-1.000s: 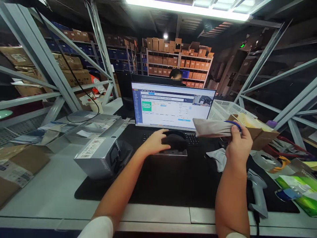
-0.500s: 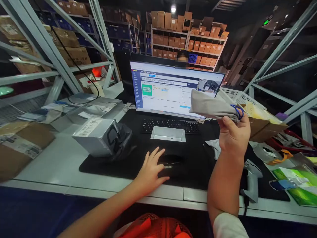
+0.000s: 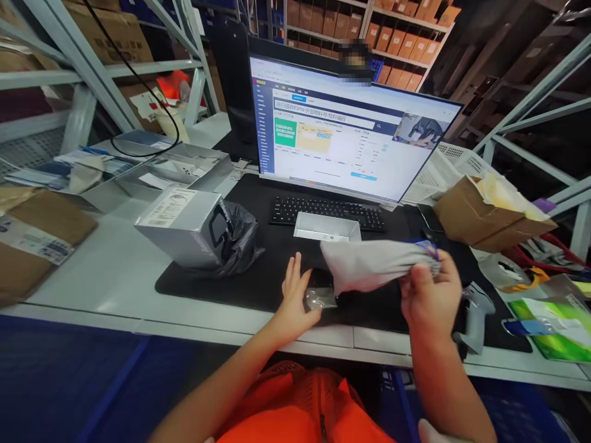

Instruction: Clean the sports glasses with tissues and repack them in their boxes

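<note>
My right hand (image 3: 431, 298) is closed on the gathered end of a light grey drawstring pouch (image 3: 369, 264) with a blue cord. The pouch hangs sideways above the black desk mat (image 3: 272, 286), pointing left. My left hand (image 3: 295, 301) is low over the mat with its fingers stretched out. Against its thumb side lies a small dark item with a glossy clear plastic part (image 3: 322, 298); its kind is unclear. Behind the hands, a shallow grey-white box tray (image 3: 327, 229) sits in front of the black keyboard (image 3: 289, 209).
A silver-grey box (image 3: 184, 227) with black plastic stands left. A monitor (image 3: 332, 135) rises behind the keyboard. At right are a barcode scanner (image 3: 478, 317), a tape roll (image 3: 503, 271), a green pack (image 3: 554, 332) and a cardboard box (image 3: 475, 215). A person's head shows above the monitor.
My right hand has lowered the pouch from in front of the monitor to above the mat. My left hand has come up against the dark item's side. The view has tilted downward.
</note>
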Available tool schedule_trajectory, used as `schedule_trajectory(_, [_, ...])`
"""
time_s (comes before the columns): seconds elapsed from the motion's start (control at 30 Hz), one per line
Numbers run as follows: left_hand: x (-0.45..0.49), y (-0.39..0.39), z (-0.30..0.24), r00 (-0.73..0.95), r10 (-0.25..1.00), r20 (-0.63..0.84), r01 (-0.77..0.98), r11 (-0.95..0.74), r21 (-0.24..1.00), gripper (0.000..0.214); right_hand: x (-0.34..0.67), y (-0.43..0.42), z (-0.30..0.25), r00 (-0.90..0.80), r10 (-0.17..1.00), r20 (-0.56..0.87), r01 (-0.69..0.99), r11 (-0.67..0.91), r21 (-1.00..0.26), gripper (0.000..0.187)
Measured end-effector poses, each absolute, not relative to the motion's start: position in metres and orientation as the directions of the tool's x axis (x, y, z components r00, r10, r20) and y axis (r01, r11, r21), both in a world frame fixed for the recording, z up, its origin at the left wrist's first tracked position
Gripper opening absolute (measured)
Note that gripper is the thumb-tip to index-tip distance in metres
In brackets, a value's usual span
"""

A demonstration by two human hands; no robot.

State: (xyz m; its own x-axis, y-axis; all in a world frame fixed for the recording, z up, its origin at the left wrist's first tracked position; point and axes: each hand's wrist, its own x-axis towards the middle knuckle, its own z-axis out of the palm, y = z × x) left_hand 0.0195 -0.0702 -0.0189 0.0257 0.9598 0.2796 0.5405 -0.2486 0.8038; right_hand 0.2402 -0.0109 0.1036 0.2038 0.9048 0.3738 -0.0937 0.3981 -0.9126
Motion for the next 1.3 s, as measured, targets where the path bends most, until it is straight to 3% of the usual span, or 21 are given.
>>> schedule_trajectory(0.17, [0.019, -0.069, -0.017, 0.048, 0.971, 0.235, 0.546, -0.223, 0.808, 0.086, 0.244, -0.024, 0.022, 0.174, 0.98, 0.096, -0.087, 0.113, -0.99, 0.038])
schedule_trajectory(0.33, [0.019, -0.07, -0.018, 0.079, 0.964, 0.256, 0.546, -0.256, 0.798, 0.085, 0.248, -0.021, 0.001, 0.142, 0.981, 0.132, 0.251, 0.093, -0.963, 0.043])
schedule_trajectory(0.5, [0.015, -0.071, -0.017, 0.116, 0.956, 0.268, 0.533, -0.288, 0.796, 0.089, 0.263, -0.019, 0.006, 0.04, 0.952, 0.304, 0.579, 0.225, -0.783, 0.039])
schedule_trajectory(0.77, [0.013, -0.07, -0.015, 0.147, 0.957, 0.249, 0.502, -0.289, 0.815, 0.091, 0.275, -0.043, 0.023, -0.098, 0.981, 0.168, 0.864, 0.168, -0.475, 0.052])
schedule_trajectory(1.03, [0.014, -0.07, -0.006, 0.137, 0.961, 0.242, 0.534, -0.278, 0.799, 0.074, 0.241, -0.019, 0.035, -0.394, 0.919, 0.027, 0.869, 0.382, -0.315, 0.046])
schedule_trajectory(1.17, [0.015, -0.073, 0.0, 0.104, 0.972, 0.21, 0.583, -0.23, 0.779, 0.055, 0.261, -0.003, 0.042, -0.419, 0.902, -0.104, 0.83, 0.335, -0.447, 0.041])
schedule_trajectory(1.3, [0.018, -0.074, -0.001, 0.075, 0.969, 0.236, 0.598, -0.233, 0.767, 0.05, 0.273, -0.001, 0.04, -0.391, 0.919, -0.053, 0.776, 0.297, -0.557, 0.027])
